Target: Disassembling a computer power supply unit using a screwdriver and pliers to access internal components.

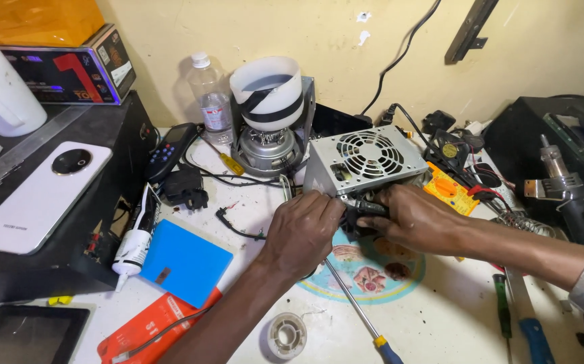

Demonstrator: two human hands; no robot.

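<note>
A grey metal power supply box (pixel 363 158) with a round fan grille on top sits at the middle of the white workbench. My left hand (pixel 302 232) is pressed against its near left corner, fingers curled. My right hand (pixel 413 216) grips a bundle of black cables and connectors (pixel 363 209) coming out of the box's near side. A long screwdriver (pixel 359 317) with a blue and yellow handle lies on the bench just below both hands, over a round printed mat (pixel 373 276).
A yellow multimeter (pixel 450 192) lies right of the box. A motor with a white cup (pixel 268 114), plastic bottle (pixel 211 98), remote (pixel 170 148), blue pad (pixel 184 259), glue tube (pixel 137 236), solder reel (pixel 286 335) and white phone (pixel 39 195) surround the left side. Soldering tools (pixel 565 182) stand right.
</note>
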